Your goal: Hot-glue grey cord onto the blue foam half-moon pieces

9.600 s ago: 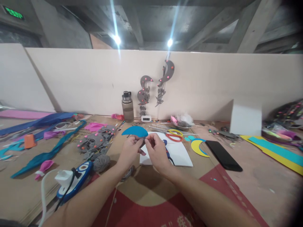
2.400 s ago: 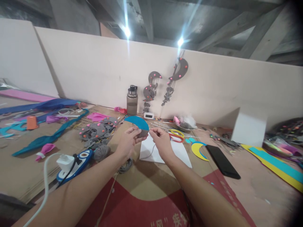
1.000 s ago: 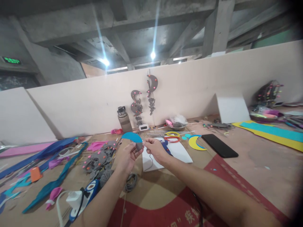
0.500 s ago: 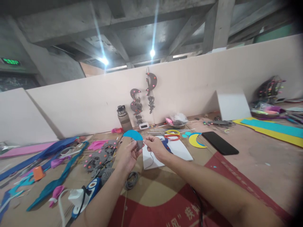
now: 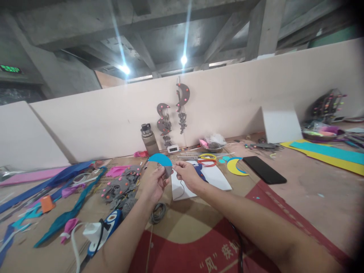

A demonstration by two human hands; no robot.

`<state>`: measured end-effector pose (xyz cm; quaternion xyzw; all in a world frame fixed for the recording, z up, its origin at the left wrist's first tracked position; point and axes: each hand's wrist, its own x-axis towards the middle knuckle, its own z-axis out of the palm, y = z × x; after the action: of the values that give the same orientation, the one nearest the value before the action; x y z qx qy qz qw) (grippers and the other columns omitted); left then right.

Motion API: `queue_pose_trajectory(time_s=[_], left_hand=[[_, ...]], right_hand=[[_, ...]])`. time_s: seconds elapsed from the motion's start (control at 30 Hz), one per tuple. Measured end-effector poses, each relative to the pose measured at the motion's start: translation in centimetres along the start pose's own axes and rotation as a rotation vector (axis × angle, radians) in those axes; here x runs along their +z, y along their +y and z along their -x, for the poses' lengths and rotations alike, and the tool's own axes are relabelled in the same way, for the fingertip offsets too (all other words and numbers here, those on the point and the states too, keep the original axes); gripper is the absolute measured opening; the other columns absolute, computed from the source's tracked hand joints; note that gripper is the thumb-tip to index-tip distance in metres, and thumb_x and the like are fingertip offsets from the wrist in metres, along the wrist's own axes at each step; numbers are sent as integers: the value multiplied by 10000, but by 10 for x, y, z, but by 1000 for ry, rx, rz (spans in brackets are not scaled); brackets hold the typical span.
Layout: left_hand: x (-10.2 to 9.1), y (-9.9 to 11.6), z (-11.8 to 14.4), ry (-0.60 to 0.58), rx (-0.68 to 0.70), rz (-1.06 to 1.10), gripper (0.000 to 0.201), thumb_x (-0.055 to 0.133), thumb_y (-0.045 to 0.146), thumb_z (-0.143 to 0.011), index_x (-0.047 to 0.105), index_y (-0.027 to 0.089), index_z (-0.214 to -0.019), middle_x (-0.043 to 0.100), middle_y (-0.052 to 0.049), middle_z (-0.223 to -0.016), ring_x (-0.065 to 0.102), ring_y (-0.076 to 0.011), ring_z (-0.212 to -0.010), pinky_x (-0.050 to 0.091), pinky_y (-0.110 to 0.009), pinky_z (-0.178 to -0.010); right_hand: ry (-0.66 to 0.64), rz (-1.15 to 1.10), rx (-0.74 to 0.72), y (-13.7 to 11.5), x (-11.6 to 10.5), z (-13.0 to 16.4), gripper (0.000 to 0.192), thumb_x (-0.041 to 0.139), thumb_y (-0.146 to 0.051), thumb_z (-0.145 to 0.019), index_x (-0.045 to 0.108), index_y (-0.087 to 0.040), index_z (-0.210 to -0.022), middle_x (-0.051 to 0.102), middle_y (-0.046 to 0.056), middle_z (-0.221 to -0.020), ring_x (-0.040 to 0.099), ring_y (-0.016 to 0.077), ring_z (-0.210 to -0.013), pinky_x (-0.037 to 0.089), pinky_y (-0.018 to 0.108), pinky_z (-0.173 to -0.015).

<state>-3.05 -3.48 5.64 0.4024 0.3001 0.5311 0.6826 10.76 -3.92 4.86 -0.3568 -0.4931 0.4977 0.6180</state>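
At the craft bench, we hold our left hand [image 5: 154, 183] up over the cardboard-covered table [image 5: 298, 212], fingers pinched shut on a small grey felt piece [image 5: 167, 171] with a blue foam semicircle [image 5: 160, 159] rising just above the fingertips. Our right hand [image 5: 186, 175] is closed too, thumb and forefinger nipping a thin grey thread [image 5: 182, 187] that loops down below the knuckles toward the white sheet [image 5: 216, 180].

Compared with a couple of seconds ago, little has changed in the grip — both hands stay pinched on the same pieces, with the felt and foam no nearer the table. What has shifted is our view: the head has tipped, and the bench now slopes across the frame. The two hands sit a shade closer together, fingertips almost touching at the felt's edge, so we judge the threading is mid-way, not finished.

Beyond the fingertips lie scissors [image 5: 207, 160] and a yellow crescent [image 5: 236, 167]; left of our left hand — a heap of grey felt cut-outs [image 5: 119, 185].
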Motion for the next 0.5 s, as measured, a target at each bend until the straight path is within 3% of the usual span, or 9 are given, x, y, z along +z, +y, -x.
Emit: queue_pose_trajectory(time_s=[0.13,0.3,0.5], left_hand=[[-3,0,-2,-12,7,-15,155,665,213,-736,594,132,-847,655,-22,-745,606,-83,-584,461,-138,-413],[-2,-6,-3,115,46,-118,251,740,273,-641,591,140,-793,593,25,-687,531,-52,-530,430,-136,-412],[0,-11,2,250,283,-526,340,665,434,-680,564,155,-847,582,-9,-730,559,-129,-658,414,-181,-410]], right_hand=[[7,19,20,0,1,1,239,622,-398,-665,557,-168,-675,487,-48,-586,330,43,-447,254,197,-423],[102,96,31,4,0,3,219,592,-388,-667,550,-174,-686,402,-67,-554,309,51,-446,256,203,-426],[215,234,-42,8,-2,3,197,552,-365,-699,565,-170,-678,452,-50,-569,338,72,-488,294,225,-485]])
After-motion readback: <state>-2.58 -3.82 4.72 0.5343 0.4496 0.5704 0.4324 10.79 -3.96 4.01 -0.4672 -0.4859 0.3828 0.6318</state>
